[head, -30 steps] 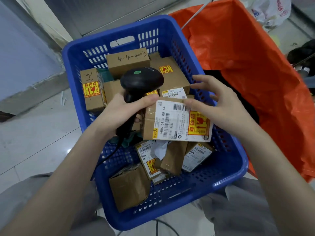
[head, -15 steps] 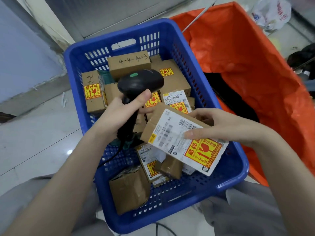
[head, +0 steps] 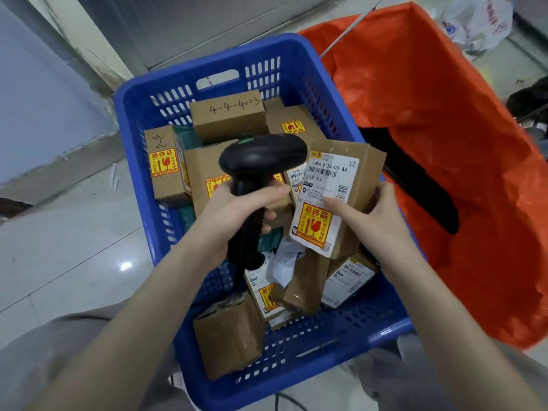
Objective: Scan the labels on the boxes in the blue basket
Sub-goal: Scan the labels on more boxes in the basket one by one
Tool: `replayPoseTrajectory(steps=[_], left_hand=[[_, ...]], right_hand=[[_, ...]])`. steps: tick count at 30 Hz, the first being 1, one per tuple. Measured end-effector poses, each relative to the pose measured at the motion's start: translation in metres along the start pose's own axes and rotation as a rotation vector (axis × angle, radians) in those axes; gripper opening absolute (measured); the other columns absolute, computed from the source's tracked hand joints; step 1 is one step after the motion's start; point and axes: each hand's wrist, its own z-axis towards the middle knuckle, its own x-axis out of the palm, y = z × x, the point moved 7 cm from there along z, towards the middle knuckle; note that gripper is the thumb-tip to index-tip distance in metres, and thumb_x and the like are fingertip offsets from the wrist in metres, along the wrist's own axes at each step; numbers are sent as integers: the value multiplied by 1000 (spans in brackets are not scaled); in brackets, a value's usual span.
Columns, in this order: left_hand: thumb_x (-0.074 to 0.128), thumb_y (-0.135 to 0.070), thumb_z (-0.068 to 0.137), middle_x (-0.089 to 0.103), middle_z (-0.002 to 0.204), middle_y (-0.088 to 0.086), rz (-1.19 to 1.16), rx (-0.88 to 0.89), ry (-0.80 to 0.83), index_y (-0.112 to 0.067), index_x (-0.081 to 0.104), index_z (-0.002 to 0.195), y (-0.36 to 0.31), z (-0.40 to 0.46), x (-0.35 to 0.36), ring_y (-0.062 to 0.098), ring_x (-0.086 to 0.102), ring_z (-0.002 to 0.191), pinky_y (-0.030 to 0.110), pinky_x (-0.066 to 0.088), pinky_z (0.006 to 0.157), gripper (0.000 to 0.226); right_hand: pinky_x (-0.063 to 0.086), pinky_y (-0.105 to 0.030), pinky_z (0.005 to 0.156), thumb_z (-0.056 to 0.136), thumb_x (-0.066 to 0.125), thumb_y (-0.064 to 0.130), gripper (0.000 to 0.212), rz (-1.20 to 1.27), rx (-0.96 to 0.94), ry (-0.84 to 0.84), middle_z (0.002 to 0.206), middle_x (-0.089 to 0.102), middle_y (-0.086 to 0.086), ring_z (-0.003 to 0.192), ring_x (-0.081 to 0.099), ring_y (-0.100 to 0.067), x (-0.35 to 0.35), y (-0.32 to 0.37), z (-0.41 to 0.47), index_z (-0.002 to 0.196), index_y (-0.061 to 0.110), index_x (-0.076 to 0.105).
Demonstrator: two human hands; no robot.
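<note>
Orange bag [head: 444, 143]: open-mouthed, pressed against the basket's right wall; it leaves no floor gap on that side
Blue basket [head: 341, 345]: on the floor, crowded with cardboard boxes [head: 228, 120]; free room only above the pile; bare tiled floor lies to its left
Held box [head: 355, 179]: lifted over the basket's right half, near the rim; white label and yellow sticker face up
Scanner [head: 261, 161]: black; its head hangs just left of the held box's label
Left hand [head: 234, 215]: fingers wrapped tight round the scanner handle
Right hand [head: 376, 215]: clamped on the held box; thumb lying across the label, fingers behind its edge
</note>
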Motion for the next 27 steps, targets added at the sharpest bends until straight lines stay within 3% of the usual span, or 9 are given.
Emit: replayPoseTrajectory(steps=[4, 8, 14, 19, 27], left_hand=[[73, -27, 73, 60, 56, -6, 4, -26, 14, -18, 64, 83, 3, 0, 3, 7, 58, 52, 21, 50, 51, 17], [73, -38, 58, 59, 59, -3, 16, -40, 34, -16, 63, 85, 2, -3, 5, 6, 58, 50, 21, 48, 49, 36], [74, -42, 54, 58, 63, -1, 32, -71, 64, -15, 62, 92, 1, -3, 5, 8, 56, 50, 22, 48, 48, 48], [81, -40, 60, 58, 68, 5, 68, -85, 93, -15, 64, 87, 6, 0, 3, 13, 55, 52, 27, 47, 50, 40], [76, -38, 59, 56, 51, -5, 76, -78, 154, -13, 61, 75, 3, -3, 8, 8, 53, 44, 21, 45, 45, 33]], right_hand=[[54, -46, 88, 67, 79, 43, 54, 52, 12, -52, 111, 61, 10, 101, 64, -15, 2, -6, 1, 104, 33, 41], [54, -46, 88, 65, 79, 45, 59, 68, 7, -72, 113, 62, 9, 102, 64, -16, -1, -7, 4, 107, 32, 41], [54, -45, 87, 68, 78, 42, 56, 61, -11, -76, 102, 59, 17, 100, 64, -14, -3, -4, 5, 108, 31, 41], [54, -44, 87, 69, 78, 41, 55, 56, -21, -76, 98, 58, 21, 100, 64, -14, -5, -3, 5, 108, 31, 41], [55, -41, 85, 70, 77, 40, 56, 40, -37, -73, 101, 58, 15, 101, 64, -15, -5, -2, 5, 110, 30, 40]])
